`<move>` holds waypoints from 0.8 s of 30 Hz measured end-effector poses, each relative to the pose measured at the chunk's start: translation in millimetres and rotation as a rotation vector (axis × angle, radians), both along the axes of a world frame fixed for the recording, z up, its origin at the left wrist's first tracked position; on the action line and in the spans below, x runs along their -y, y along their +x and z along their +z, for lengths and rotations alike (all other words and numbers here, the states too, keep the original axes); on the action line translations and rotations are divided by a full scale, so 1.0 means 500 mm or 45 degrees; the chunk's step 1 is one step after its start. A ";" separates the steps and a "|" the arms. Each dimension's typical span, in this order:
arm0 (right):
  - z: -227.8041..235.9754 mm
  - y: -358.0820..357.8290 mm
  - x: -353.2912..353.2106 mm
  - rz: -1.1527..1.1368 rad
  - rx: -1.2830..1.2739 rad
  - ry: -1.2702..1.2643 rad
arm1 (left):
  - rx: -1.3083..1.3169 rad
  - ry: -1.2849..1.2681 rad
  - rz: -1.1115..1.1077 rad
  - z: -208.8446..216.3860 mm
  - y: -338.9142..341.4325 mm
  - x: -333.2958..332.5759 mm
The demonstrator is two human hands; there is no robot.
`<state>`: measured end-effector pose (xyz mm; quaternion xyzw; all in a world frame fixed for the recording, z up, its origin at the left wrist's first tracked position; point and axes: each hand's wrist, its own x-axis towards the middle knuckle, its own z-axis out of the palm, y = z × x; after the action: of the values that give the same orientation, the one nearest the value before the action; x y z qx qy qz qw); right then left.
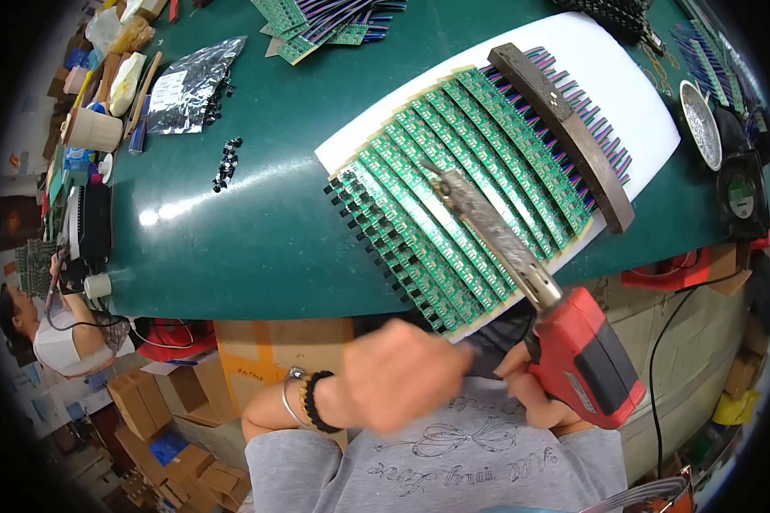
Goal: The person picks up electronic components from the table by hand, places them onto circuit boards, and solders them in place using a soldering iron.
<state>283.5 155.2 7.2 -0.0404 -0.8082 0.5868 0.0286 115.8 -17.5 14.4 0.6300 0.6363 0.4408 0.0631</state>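
Note:
My right hand (535,389) grips a red and black soldering gun (586,363). The gun's long metal nose points up and left over green circuit board strips (479,162), and I cannot tell whether its tip touches them. Smeared by motion, my left hand (406,376) is just below the strips' near left corner, so its fingers do not show clearly. Small black connectors (372,227) line the left ends of the strips. A dark brown bar (586,158) lies across the bundled coloured wires at the far right. Beneath everything is a white board (650,111).
Loose black connectors (227,162) lie left on the green table (257,248), near a silver bag (192,90). More strips with wires (316,26) sit at the back. A metal dish (701,124) stands far right; a black cable (659,368) hangs below. Another person (64,333) works at left.

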 end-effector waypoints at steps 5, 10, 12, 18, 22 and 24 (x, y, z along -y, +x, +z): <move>-0.048 0.125 -0.001 -0.209 -0.001 -0.232 | 0.009 -0.075 0.603 -0.023 -0.065 -0.027; -0.078 0.164 -0.008 -0.165 -0.162 -0.591 | 0.030 -0.047 0.619 -0.036 -0.064 -0.030; -0.095 0.177 0.006 -0.311 -0.397 -0.737 | 0.033 -0.057 0.625 -0.034 -0.065 -0.030; -0.129 0.256 0.006 -0.339 -0.130 -0.561 | 0.063 -0.060 0.628 -0.037 -0.063 -0.030; -0.173 0.330 -0.015 -0.174 0.039 -0.555 | 0.120 -0.070 0.674 -0.032 -0.062 -0.023; -0.146 0.298 0.011 -0.351 -0.022 -0.566 | 0.139 -0.062 0.632 -0.032 -0.059 -0.039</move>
<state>432.6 149.8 -65.9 -0.1504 -0.6461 0.7408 0.1057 86.1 2.2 -1.7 0.4281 0.7775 0.4607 0.0024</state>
